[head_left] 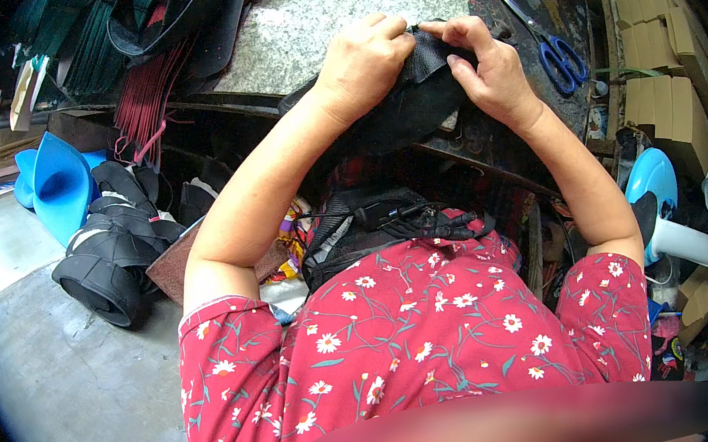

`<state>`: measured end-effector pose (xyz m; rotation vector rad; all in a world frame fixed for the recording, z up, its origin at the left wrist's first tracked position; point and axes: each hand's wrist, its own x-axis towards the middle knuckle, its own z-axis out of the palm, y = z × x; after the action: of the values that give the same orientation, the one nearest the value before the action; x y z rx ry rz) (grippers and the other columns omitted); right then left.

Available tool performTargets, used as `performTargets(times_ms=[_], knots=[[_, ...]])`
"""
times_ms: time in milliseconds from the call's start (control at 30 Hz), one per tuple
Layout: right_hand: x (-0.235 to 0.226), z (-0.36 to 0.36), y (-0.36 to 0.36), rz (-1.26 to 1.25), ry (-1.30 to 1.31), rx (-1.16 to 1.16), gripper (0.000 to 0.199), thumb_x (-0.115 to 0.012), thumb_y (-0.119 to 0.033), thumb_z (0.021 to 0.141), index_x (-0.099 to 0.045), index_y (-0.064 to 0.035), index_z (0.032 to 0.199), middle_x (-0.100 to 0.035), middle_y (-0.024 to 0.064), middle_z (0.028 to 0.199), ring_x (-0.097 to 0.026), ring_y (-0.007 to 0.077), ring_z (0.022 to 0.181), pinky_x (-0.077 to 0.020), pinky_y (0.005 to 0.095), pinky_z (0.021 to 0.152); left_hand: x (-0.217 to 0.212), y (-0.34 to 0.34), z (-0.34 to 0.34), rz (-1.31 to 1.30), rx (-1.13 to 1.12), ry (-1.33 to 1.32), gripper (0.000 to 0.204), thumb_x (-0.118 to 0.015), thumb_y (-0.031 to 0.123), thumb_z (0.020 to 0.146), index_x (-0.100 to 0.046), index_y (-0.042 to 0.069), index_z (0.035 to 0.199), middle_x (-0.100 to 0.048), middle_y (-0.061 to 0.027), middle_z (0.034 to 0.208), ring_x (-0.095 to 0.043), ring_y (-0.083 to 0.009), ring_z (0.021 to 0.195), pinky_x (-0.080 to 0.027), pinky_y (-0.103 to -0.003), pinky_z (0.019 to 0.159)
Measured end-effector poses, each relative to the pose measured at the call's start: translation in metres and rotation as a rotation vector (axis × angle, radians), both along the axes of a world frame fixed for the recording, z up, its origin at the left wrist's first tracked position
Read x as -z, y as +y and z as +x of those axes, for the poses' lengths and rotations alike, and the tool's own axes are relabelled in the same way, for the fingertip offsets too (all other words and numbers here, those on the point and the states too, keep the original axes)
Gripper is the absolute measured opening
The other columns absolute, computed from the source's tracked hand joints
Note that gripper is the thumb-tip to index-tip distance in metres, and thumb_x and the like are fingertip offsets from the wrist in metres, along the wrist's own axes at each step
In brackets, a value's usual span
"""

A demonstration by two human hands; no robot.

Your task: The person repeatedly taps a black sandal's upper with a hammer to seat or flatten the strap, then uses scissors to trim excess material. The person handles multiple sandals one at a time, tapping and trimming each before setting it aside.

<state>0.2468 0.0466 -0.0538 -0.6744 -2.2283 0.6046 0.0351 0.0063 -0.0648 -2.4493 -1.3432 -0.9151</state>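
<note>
Both of my hands meet at the near edge of a pale speckled slab, over a black fabric piece [425, 63] with a woven, mesh-like face. My left hand [370, 57] is closed, its fingertips pinching the top edge of the piece. From the other side my right hand [491, 70] grips it, with the index finger at the top edge and the thumb against the face. A tiny light spot shows between the fingertips, too small to name. More black material hangs below the hands, its shape partly hidden by my left wrist.
The speckled slab [289, 32] lies on a dark worktable. Blue-handled scissors [561, 62] rest on the right. Black straps and red strips [153, 104] hang at the left. Curved black pieces [106, 271] and blue foam shapes [62, 184] sit lower left; a fan [693, 243] and cardboard boxes [665, 111] stand right.
</note>
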Motion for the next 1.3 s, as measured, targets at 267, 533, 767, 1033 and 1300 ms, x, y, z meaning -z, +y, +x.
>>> performTargets(times_ms=[267, 533, 767, 1033, 1300], knots=[[0.002, -0.005, 0.002, 0.212, -0.104, -0.017, 0.056, -0.057, 0.004, 0.079, -0.049, -0.0118, 0.131, -0.069, 0.0130, 0.109, -0.069, 0.0328, 0.096, -0.0570, 0.0405, 0.080, 0.000, 0.002, 0.001, 0.019, -0.012, 0.024, 0.006, -0.061, 0.014, 0.076, -0.065, 0.009, 0.077, -0.059, -0.0051, 0.085, -0.063, -0.0238, 0.083, -0.054, -0.036, 0.071], [0.001, -0.012, 0.009, 0.405, -0.231, 0.005, 0.056, -0.061, -0.001, 0.079, -0.053, -0.0152, 0.132, -0.068, 0.0113, 0.096, -0.069, 0.0302, 0.084, -0.0577, 0.0388, 0.069, -0.001, -0.001, 0.000, -0.023, -0.038, 0.013, 0.009, -0.061, 0.013, 0.078, -0.066, 0.007, 0.083, -0.062, -0.0074, 0.088, -0.064, -0.0271, 0.085, -0.054, -0.039, 0.073], [0.008, -0.011, 0.009, 0.362, -0.236, 0.020, 0.045, -0.061, -0.004, 0.084, -0.056, -0.0137, 0.128, -0.068, 0.0125, 0.097, -0.069, 0.0306, 0.086, -0.0576, 0.0382, 0.072, 0.000, -0.009, -0.003, -0.115, -0.131, -0.081, 0.012, -0.068, 0.014, 0.080, -0.069, 0.009, 0.091, -0.061, -0.0093, 0.085, -0.063, -0.0322, 0.081, -0.053, -0.041, 0.072], [-0.040, 0.045, 0.011, -0.200, -0.221, 0.017, 0.031, -0.064, -0.014, 0.090, -0.058, -0.0031, 0.119, -0.066, 0.0164, 0.107, -0.066, 0.0308, 0.102, -0.0506, 0.0344, 0.090, 0.005, -0.003, -0.005, -0.112, 0.006, -0.126, 0.009, -0.066, 0.007, 0.079, -0.067, 0.007, 0.088, -0.060, -0.0102, 0.084, -0.063, -0.0332, 0.081, -0.052, -0.042, 0.071], [-0.012, 0.114, -0.019, -0.019, -0.617, 0.464, 0.040, -0.069, -0.034, 0.088, -0.060, -0.0066, 0.116, -0.064, 0.0172, 0.108, -0.063, 0.0366, 0.101, -0.0503, 0.0429, 0.084, 0.006, -0.003, -0.005, -0.089, 0.026, -0.110, 0.012, -0.066, 0.005, 0.076, -0.067, 0.006, 0.088, -0.059, -0.0105, 0.086, -0.062, -0.0327, 0.084, -0.052, -0.041, 0.073]])
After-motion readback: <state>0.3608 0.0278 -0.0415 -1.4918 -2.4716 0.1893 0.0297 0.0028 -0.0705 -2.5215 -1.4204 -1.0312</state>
